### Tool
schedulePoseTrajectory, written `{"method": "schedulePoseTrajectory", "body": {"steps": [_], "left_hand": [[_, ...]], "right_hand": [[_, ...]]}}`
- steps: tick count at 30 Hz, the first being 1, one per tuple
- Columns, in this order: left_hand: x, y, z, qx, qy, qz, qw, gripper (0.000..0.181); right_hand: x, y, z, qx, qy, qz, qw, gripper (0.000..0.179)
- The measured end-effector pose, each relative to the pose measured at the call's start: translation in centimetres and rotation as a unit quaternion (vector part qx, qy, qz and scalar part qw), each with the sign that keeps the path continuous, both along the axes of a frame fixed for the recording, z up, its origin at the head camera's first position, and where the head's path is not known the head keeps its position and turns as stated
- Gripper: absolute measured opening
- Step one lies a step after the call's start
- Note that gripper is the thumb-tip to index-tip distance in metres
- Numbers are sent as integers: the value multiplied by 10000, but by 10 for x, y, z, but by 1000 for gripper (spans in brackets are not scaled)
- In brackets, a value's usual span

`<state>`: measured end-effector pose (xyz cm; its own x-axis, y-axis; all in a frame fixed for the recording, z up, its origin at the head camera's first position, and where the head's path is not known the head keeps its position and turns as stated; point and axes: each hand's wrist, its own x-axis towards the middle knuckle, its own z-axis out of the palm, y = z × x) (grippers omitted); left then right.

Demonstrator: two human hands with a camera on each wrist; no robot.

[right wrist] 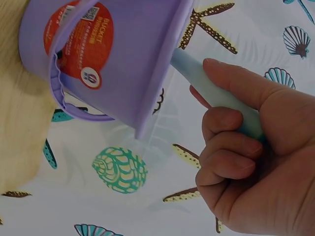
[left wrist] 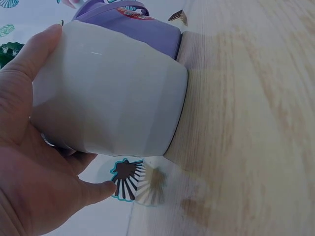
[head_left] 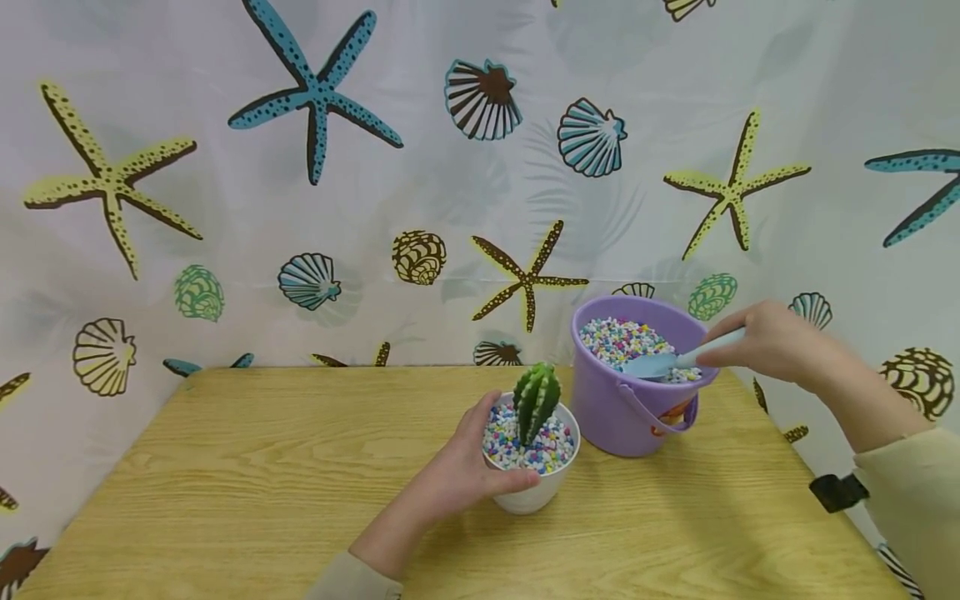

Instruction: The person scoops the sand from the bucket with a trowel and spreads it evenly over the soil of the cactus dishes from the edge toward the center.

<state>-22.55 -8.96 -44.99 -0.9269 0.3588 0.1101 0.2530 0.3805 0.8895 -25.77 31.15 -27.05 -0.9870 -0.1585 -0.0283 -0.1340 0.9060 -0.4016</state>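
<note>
A white flowerpot [head_left: 529, 500] stands on the table, holding a green cactus [head_left: 536, 407] set in small multicoloured pebbles [head_left: 512, 440]. My left hand [head_left: 463, 472] grips the pot from its left side, thumb along the near wall and fingers around the far side. In the left wrist view the pot's smooth side [left wrist: 118, 88] fills the middle. My right hand [head_left: 768, 340] holds a light blue toy shovel [head_left: 654, 365] by its handle. The shovel's blade lies on the pebbles inside a purple bucket [head_left: 611, 408]; in the right wrist view, the bucket wall hides the blade.
The bucket stands right behind the pot, with its handle [right wrist: 88, 114] hanging down over a red label [right wrist: 98, 37]. A wooden table [head_left: 285, 467] carries everything. Directly behind it hangs a white curtain [head_left: 420, 183] printed with starfish and shells.
</note>
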Motion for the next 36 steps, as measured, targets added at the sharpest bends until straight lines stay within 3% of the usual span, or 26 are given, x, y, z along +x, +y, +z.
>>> {"method": "schedulePoseTrajectory", "body": {"steps": [9,14,25,36], "left_hand": [[0,2,1,-11,7,1,10000,126],[-1,1,0,31,9,10,10000,128],[0,-1,-2,100,17,61,9999,129],[0,1,-1,47,9,47,10000,129]], "right_hand": [[5,-5,-15,-462,-34,-137,9988,45],[8,-4,-20,-391,-79,-241,9989,50],[7,-5,-20,233,58,68,9997,50],[8,-5,-34,-107,193,-108,9997,55]]}}
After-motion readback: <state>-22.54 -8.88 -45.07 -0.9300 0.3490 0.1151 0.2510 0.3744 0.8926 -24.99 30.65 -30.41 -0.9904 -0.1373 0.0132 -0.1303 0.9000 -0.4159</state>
